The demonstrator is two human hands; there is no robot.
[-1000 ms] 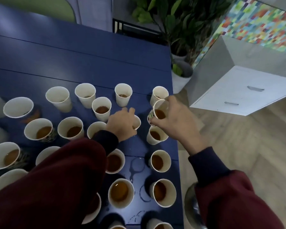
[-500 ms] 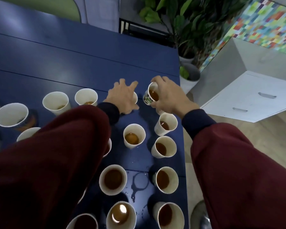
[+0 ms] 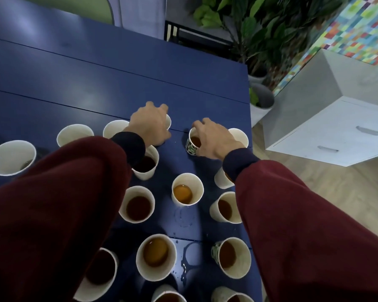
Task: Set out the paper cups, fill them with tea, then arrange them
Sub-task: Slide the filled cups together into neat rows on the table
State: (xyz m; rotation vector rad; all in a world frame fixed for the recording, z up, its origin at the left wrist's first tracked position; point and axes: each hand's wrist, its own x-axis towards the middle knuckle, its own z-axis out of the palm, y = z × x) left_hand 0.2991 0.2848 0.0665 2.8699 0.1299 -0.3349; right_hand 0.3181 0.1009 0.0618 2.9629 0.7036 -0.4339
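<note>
**Two hands on two cups at the far end of the spread**

Both arms, in dark red sleeves, reach out over the filled cups. The right hand (image 3: 214, 140) pinches a patterned cup (image 3: 191, 147) from above, fingers bent over its rim. The cup stands on the tabletop (image 3: 96, 83) with dark tea inside. The left hand (image 3: 150, 125) is cupped over a white cup (image 3: 168, 122), fingers curled down past its far side. Only a sliver of that rim shows beside the knuckles, so its contents cannot be told. A bare strip of blue lies between the two gripped cups.

Just behind the right hand sits a plain cup (image 3: 240, 136), close to the tabletop's right edge. Beyond both hands the surface runs open to its far edge. Nearer the person the cups crowd in: an amber-filled cup (image 3: 187, 188) stands between the sleeves, a darker-filled cup (image 3: 138, 203) sits to its left, and a second patterned cup (image 3: 232, 257) stands near the right edge. More cups are partly hidden under the arms.

The tabletop is dark blue boards with seams across — wet rings (image 3: 184, 217) mark it among the near cups. To its right are a wood floor (image 3: 347, 192), a white drawer cabinet (image 3: 336, 131), potted plants (image 3: 260, 29) and a multicoloured panel (image 3: 358, 29).
</note>
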